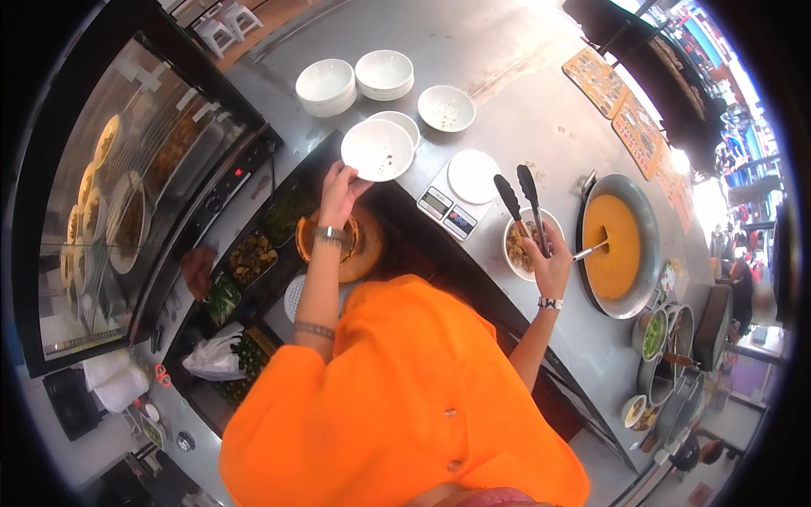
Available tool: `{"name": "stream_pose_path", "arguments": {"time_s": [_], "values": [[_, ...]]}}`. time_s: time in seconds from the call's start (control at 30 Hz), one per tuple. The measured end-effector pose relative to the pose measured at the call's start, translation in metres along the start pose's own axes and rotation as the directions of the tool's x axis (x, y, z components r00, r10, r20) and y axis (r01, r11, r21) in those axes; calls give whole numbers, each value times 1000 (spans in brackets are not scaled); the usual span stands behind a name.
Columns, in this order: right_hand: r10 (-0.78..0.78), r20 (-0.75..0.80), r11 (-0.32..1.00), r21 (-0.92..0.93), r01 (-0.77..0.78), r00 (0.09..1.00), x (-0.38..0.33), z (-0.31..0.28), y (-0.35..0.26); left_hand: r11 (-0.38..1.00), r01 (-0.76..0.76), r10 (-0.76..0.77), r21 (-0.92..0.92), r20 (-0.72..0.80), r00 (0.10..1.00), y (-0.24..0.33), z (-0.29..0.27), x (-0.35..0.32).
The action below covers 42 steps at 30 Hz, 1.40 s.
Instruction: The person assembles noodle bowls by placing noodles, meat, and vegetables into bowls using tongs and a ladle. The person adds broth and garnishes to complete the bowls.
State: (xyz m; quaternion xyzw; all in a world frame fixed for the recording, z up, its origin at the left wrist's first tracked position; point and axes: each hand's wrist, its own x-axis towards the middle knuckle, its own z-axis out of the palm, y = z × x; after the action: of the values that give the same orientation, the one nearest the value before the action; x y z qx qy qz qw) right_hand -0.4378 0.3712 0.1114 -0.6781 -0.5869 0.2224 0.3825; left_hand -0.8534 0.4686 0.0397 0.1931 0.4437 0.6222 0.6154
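My left hand (340, 196) grips the near edge of a white bowl (368, 145) with a few brown crumbs in it. Partly hidden behind this bowl is another white bowl (405, 124) on the steel counter. My right hand (552, 265) is closed around metal tongs (539, 221), whose black ends point away from me. Under the tongs and the hand stands a white bowl (510, 264) holding chopped brown food. A digital kitchen scale (473, 179) with a round white plate sits between my hands.
Two stacks of white bowls (326, 83) and a crumb-dotted bowl (447, 110) stand at the far side. To the right is a wide pan of orange sauce (615, 241) with a ladle (590, 250). A glass display case (127, 186) borders the left, near food trays (252, 258).
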Motion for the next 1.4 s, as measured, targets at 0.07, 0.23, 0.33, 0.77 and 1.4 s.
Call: {"name": "stream_pose_path", "arguments": {"time_s": [0.07,0.23,0.33,0.77,1.4], "values": [[74,-47,997,-6,-75,996,-13,-3,2,996,-9,11,88,-27,1000,3,14,21],[339,-152,940,75,-332,928,-55,-13,-4,942,-20,66,334,-126,990,-6,12,60],[377,-195,925,35,-378,905,-71,-12,-3,915,106,-59,390,-132,990,0,14,75],[224,-228,971,140,-196,948,-38,35,-32,800,322,-468,506,192,862,-52,1,7],[586,-337,779,484,-399,737,-131,-35,4,686,521,-724,507,543,424,-212,161,-60]]}}
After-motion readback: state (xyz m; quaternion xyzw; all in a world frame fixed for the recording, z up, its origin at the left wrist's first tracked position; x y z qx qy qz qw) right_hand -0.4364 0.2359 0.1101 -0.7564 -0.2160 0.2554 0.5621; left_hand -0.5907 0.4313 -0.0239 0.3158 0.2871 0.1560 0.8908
